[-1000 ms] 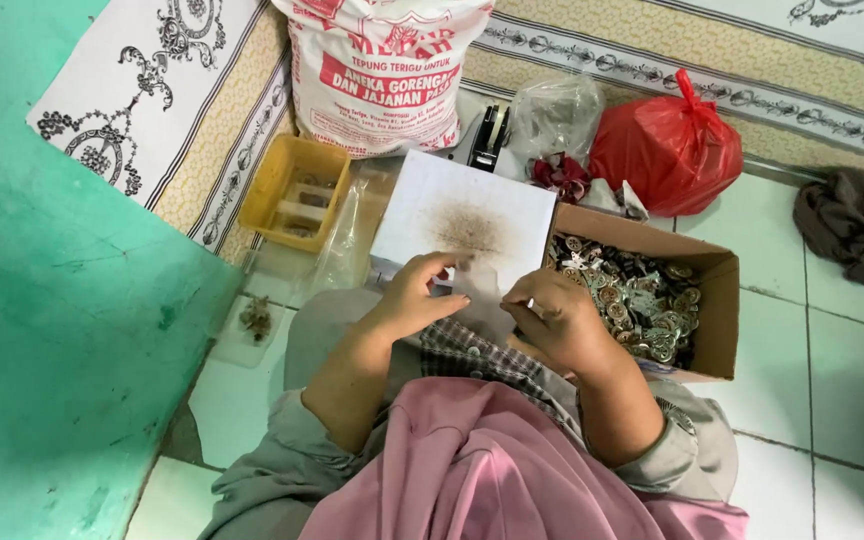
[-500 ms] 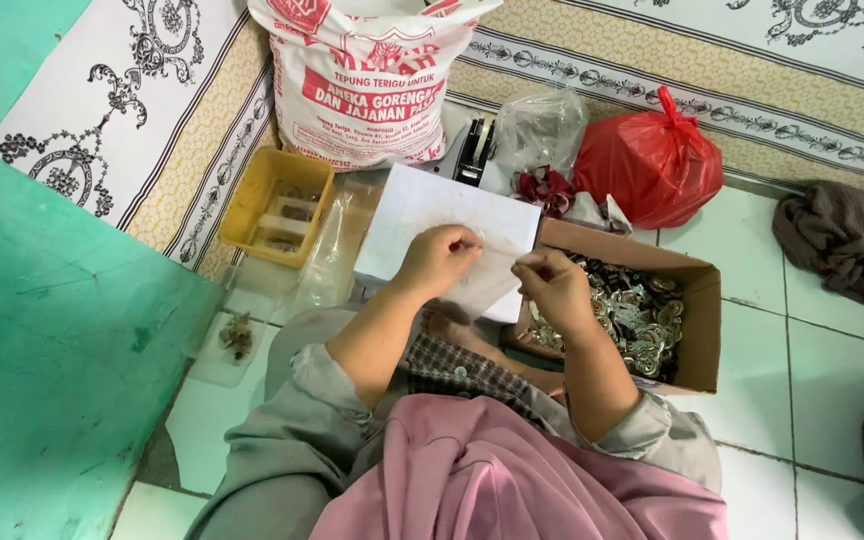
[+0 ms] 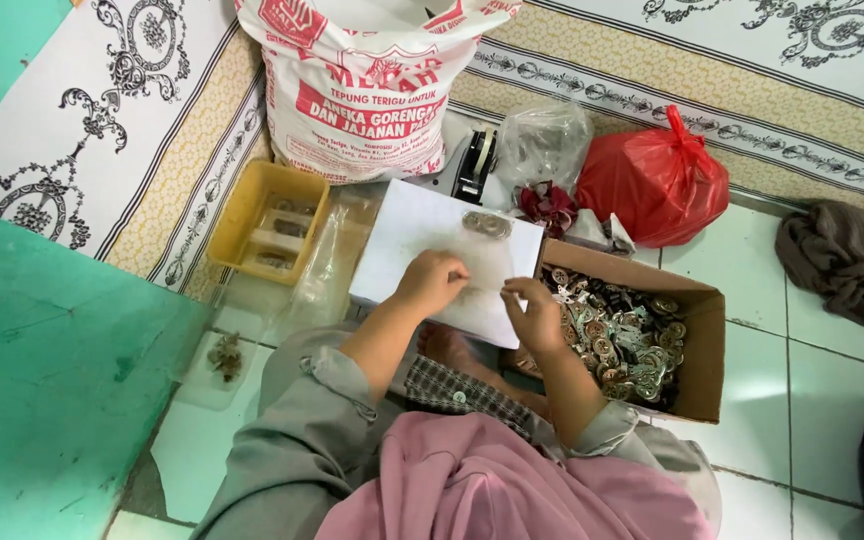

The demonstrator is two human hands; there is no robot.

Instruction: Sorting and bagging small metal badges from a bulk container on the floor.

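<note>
Head view: the person sits on the tiled floor with a white board (image 3: 422, 240) laid flat in front of the knees. Both hands work over its near edge. The left hand (image 3: 434, 282) is curled, fingertips pinched on a small clear plastic bag (image 3: 485, 262) lying on the board; the right hand (image 3: 535, 312) grips the same bag from its near right corner, fingers bent. Whether anything is inside the bag is hard to tell. A small oval metal piece (image 3: 486, 224) lies further up the board. Just right of the board stands an open cardboard box (image 3: 702, 345) heaped with metal keychains (image 3: 622, 335). Left of the board sits a yellow tray (image 3: 252, 210).

The step in hand looks like packing one piece into the bag; the next move calls for holding its mouth open and steady.
</note>
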